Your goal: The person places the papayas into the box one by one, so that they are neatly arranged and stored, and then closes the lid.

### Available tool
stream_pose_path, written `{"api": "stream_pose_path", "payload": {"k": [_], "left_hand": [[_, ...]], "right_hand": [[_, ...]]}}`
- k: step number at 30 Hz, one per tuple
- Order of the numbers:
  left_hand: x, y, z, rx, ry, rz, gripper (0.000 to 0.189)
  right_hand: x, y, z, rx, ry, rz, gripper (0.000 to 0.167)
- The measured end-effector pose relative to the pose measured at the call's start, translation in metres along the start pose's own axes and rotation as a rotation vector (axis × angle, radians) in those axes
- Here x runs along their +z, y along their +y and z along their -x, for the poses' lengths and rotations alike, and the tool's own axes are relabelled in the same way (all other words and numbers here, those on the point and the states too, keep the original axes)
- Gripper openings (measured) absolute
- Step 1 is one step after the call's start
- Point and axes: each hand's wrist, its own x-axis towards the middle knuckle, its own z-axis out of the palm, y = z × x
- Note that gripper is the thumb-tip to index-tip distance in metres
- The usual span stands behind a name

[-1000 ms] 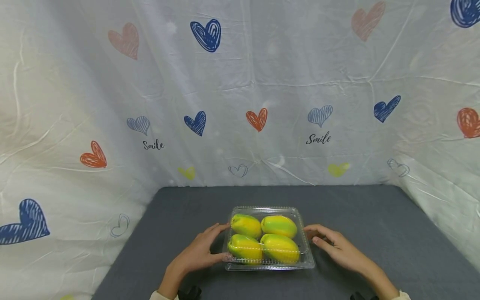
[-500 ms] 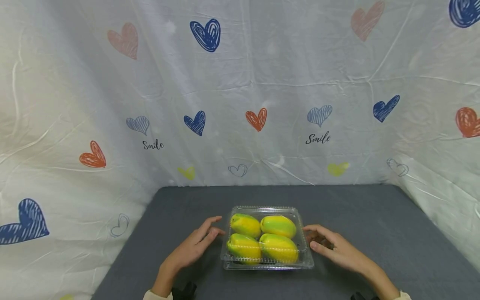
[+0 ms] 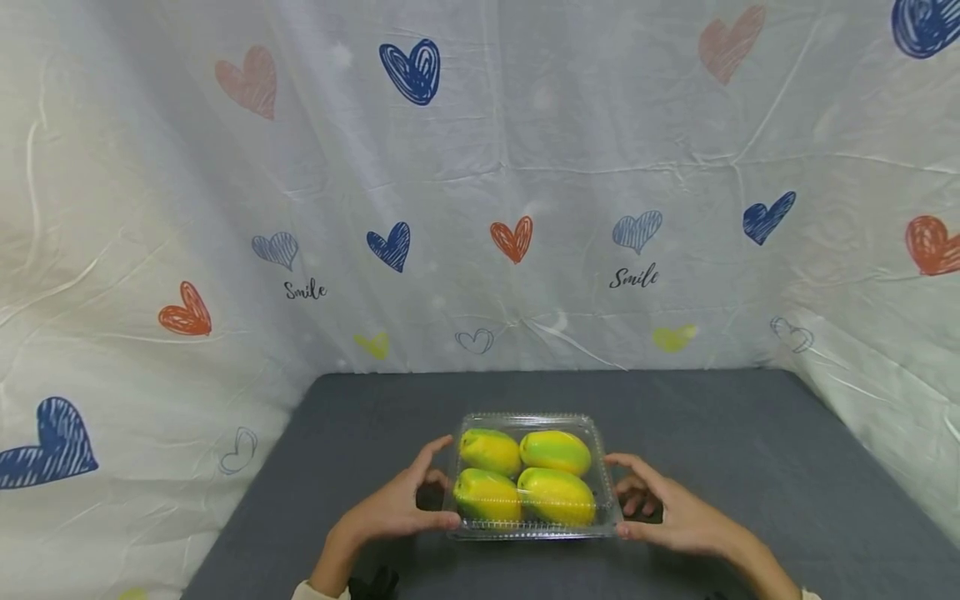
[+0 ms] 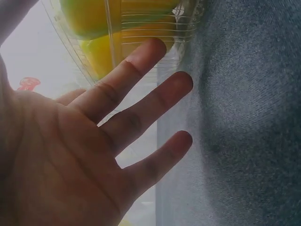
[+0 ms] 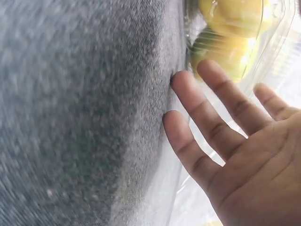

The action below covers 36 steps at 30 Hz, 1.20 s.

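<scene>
A clear plastic clamshell box [image 3: 540,532] sits on the dark cloth, its lid down over several yellow-green mangoes [image 3: 557,497]. My left hand [image 3: 397,505] is at the box's left side, thumb at the front left corner and index fingertip by the side wall. On the opposite side is my right hand [image 3: 678,510], its thumb tip at the front right corner and index fingertip beside the wall. Both wrist views show the other fingers stretched out and spread, low beside the box and close to the cloth.
Dark grey cloth [image 3: 712,425] covers the table around the box. A pale curtain [image 3: 570,125] printed with hearts and "Smile" hangs behind it and along both sides.
My left hand lifted off the front left corner, then came back with its thumb there. My right thumb has moved nearer to the front right corner. The box has barely shifted.
</scene>
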Motion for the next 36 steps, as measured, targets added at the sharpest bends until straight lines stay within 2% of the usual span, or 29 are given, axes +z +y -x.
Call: {"api": "stream_pose_path", "payload": {"k": [6,10,14,21,28,36], "left_hand": [[0.001,-0.002,-0.001,-0.024,-0.060,0.109,0.113],[0.000,-0.003,-0.001,-0.016,-0.106,0.163,0.107],[-0.001,-0.004,-0.002,-0.003,-0.142,0.195,0.097],[-0.001,-0.005,-0.002,0.004,-0.148,0.197,0.091],[0.000,-0.006,-0.003,-0.007,-0.189,0.229,0.101],[0.005,-0.011,-0.007,-0.029,-0.211,0.348,0.106]], "right_hand": [[0.001,-0.001,0.000,-0.022,-0.045,-0.029,0.079],[0.002,-0.004,0.000,-0.035,-0.074,-0.074,0.087],[0.004,-0.007,-0.001,-0.032,-0.069,-0.102,0.093],[0.006,-0.007,0.000,-0.029,-0.045,-0.082,0.091],[0.006,-0.008,0.000,-0.038,-0.056,-0.092,0.089],[0.008,-0.007,0.001,-0.080,-0.073,-0.142,0.085]]}}
